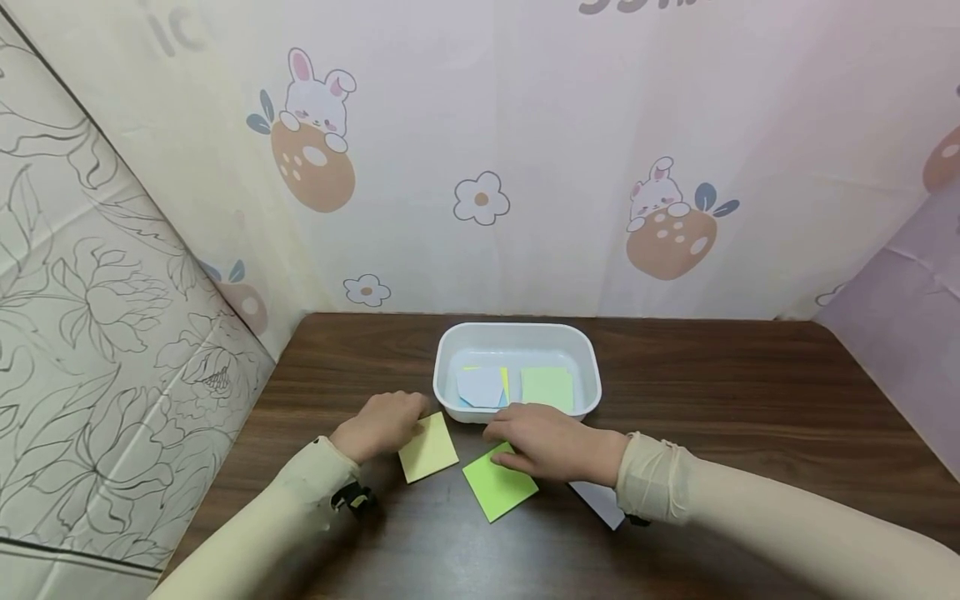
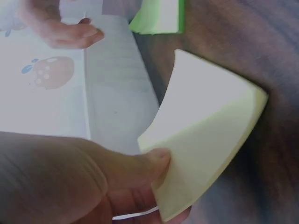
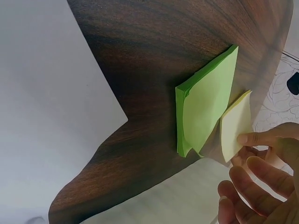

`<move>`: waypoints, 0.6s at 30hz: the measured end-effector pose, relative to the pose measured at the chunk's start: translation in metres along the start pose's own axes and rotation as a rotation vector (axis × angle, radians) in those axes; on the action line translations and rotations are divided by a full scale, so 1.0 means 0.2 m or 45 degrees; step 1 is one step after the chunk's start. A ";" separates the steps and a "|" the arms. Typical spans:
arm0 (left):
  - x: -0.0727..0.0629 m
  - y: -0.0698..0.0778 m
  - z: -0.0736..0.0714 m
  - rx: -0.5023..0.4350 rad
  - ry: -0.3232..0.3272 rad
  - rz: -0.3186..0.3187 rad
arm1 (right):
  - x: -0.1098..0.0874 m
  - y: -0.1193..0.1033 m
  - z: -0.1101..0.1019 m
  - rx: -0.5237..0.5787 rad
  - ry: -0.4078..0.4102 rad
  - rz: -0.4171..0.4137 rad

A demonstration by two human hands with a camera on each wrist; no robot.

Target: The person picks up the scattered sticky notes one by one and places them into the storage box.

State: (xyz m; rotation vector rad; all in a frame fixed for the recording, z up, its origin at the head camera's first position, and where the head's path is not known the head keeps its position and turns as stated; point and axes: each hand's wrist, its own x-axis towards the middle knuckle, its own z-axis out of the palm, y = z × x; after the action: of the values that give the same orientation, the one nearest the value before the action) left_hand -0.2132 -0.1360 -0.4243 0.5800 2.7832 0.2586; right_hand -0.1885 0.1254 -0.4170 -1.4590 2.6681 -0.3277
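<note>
My left hand (image 1: 386, 425) pinches a pale yellow sticky note pad (image 1: 429, 448), thumb on top and fingers beneath. In the left wrist view the pad (image 2: 201, 126) bows between its corners. My right hand (image 1: 551, 442) hovers over a bright green sticky note pad (image 1: 498, 490), its fingers loosely bent and holding nothing. The right wrist view shows the green pad (image 3: 208, 102) lying on the table, its top sheet lifting at one corner. Partly hidden under the right forearm is a pale lilac pad (image 1: 600, 502).
Behind the hands stands a white plastic box (image 1: 517, 333). Inside it lie a pale green square pad (image 1: 547, 387) and a whitish cut-cornered pad (image 1: 480, 387) over yellow and blue ones. A patterned cloth (image 1: 480, 125) hangs behind the dark wooden table (image 1: 735, 383).
</note>
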 end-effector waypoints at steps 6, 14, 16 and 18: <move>0.00 0.00 -0.04 -0.030 -0.073 0.025 | 0.00 -0.01 0.00 -0.005 0.004 0.002; -0.01 0.00 -0.08 -0.047 -0.132 0.046 | 0.01 -0.01 0.00 -0.011 0.010 -0.008; -0.01 0.00 -0.08 -0.053 -0.130 0.057 | 0.01 0.00 0.00 -0.015 0.010 -0.010; -0.01 -0.01 -0.09 -0.058 -0.127 0.070 | 0.01 0.00 0.00 -0.020 0.010 -0.012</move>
State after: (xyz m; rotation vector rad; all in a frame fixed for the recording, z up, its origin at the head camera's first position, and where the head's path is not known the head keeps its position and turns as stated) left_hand -0.2169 -0.1401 -0.4078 0.6412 2.6614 0.2952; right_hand -0.1891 0.1231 -0.4162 -1.4778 2.6772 -0.3147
